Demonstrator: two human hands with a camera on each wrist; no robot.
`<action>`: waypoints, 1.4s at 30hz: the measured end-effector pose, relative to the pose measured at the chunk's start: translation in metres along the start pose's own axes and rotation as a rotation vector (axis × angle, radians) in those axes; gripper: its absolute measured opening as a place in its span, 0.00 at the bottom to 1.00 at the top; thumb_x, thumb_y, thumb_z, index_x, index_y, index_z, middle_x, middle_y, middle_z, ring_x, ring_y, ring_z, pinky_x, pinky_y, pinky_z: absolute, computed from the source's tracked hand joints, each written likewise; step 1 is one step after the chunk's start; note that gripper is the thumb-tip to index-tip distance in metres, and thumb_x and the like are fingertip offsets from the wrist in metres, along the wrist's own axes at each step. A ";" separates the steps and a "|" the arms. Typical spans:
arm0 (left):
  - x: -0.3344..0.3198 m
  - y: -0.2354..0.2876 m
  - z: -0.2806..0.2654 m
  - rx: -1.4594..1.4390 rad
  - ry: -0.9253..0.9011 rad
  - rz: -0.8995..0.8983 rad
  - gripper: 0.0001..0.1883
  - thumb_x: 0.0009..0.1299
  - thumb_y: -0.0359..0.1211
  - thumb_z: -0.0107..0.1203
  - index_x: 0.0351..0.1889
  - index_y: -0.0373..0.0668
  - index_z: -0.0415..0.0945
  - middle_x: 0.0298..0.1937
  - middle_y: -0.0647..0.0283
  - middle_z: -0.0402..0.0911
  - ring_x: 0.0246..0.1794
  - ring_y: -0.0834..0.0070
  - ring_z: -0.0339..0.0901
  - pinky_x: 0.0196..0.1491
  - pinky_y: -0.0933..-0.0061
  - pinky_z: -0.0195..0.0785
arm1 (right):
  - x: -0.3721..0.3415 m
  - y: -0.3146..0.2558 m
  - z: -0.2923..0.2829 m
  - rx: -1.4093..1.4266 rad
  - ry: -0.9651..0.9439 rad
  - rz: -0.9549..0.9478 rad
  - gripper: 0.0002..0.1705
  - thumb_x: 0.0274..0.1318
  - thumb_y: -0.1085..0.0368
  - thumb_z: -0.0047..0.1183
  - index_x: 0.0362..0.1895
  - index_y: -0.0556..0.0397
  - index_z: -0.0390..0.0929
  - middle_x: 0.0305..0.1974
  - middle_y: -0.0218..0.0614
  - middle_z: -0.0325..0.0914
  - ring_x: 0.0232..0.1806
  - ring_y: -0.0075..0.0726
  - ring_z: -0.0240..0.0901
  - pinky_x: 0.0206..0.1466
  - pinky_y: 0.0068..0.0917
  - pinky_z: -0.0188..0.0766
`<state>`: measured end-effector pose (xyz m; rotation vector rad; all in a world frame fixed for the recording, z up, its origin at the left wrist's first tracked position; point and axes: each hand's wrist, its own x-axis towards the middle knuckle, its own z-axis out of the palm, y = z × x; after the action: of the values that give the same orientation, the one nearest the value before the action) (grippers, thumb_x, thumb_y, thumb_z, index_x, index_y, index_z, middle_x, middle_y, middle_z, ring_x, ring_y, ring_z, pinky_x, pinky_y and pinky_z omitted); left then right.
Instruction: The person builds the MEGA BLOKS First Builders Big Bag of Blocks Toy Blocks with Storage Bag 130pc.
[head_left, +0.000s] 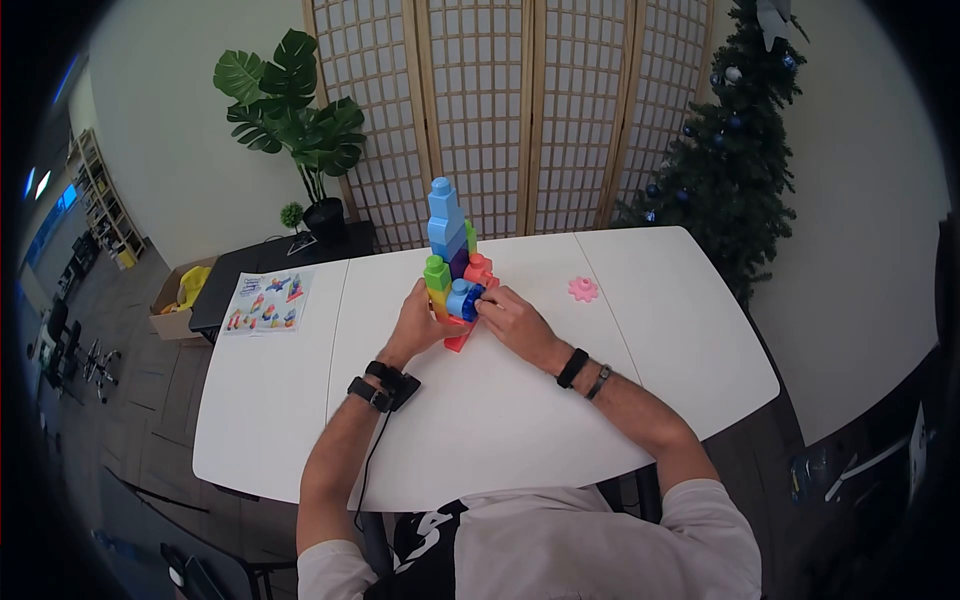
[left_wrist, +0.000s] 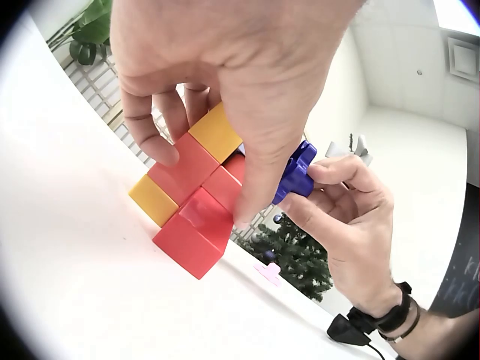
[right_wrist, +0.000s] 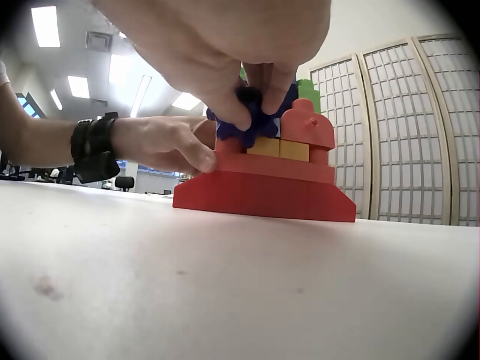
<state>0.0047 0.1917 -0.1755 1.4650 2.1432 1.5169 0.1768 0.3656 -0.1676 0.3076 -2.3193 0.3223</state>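
A tower of toy building blocks [head_left: 445, 222] stands on the table, topped with light blue blocks. Its base is a wide red block [right_wrist: 262, 196] with sloped ends, under yellow and red blocks. My left hand [head_left: 412, 325] grips the lower tower from the left, thumb near the front and fingers round the far side. With thumb and fingertips, my right hand [head_left: 518, 325] pinches a dark blue toy gear [left_wrist: 297, 174] against the tower's right side. A green block [head_left: 437, 273] sits above my left fingers. Part of the gear is behind the right fingers in the right wrist view.
A pink gear [head_left: 583, 289] lies on the white table [head_left: 480, 430], right of the tower. A printed picture sheet [head_left: 266, 305] is at the table's left. Behind stand a folding screen [head_left: 560, 120], a potted plant [head_left: 323, 217] and a decorated tree [head_left: 720, 180].
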 end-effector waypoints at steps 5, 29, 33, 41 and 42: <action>0.000 -0.004 0.000 0.043 0.008 -0.006 0.46 0.54 0.31 0.86 0.71 0.42 0.72 0.61 0.61 0.83 0.59 0.69 0.83 0.62 0.66 0.77 | 0.000 0.000 0.001 0.200 0.063 0.127 0.15 0.63 0.73 0.66 0.53 0.59 0.81 0.49 0.42 0.80 0.52 0.49 0.83 0.56 0.40 0.84; 0.005 0.002 -0.002 0.074 0.095 0.082 0.32 0.59 0.35 0.78 0.61 0.39 0.79 0.53 0.59 0.87 0.50 0.69 0.87 0.53 0.67 0.80 | -0.004 0.007 -0.003 0.700 0.110 0.565 0.11 0.70 0.69 0.67 0.46 0.63 0.78 0.41 0.42 0.90 0.41 0.30 0.90 0.46 0.29 0.87; 0.004 0.002 -0.003 0.061 0.075 0.055 0.33 0.58 0.39 0.78 0.61 0.38 0.80 0.56 0.53 0.83 0.55 0.58 0.85 0.58 0.60 0.80 | 0.004 0.003 0.003 0.583 0.111 0.499 0.12 0.68 0.71 0.68 0.47 0.63 0.77 0.40 0.42 0.89 0.45 0.35 0.92 0.52 0.32 0.89; 0.003 0.004 -0.006 0.040 0.024 0.125 0.35 0.58 0.35 0.80 0.64 0.39 0.78 0.59 0.57 0.82 0.56 0.63 0.84 0.59 0.63 0.79 | 0.002 0.000 0.001 0.469 0.060 0.380 0.13 0.66 0.71 0.69 0.50 0.63 0.80 0.48 0.44 0.84 0.48 0.43 0.90 0.54 0.34 0.88; 0.003 0.005 -0.007 0.091 0.023 0.166 0.37 0.58 0.32 0.80 0.67 0.40 0.77 0.61 0.60 0.82 0.55 0.69 0.85 0.57 0.66 0.80 | 0.003 -0.001 0.000 0.400 0.060 0.344 0.14 0.66 0.71 0.69 0.50 0.63 0.80 0.48 0.46 0.83 0.47 0.45 0.89 0.53 0.35 0.87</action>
<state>0.0020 0.1891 -0.1674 1.7023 2.1783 1.5128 0.1748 0.3645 -0.1656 0.0859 -2.2314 0.9576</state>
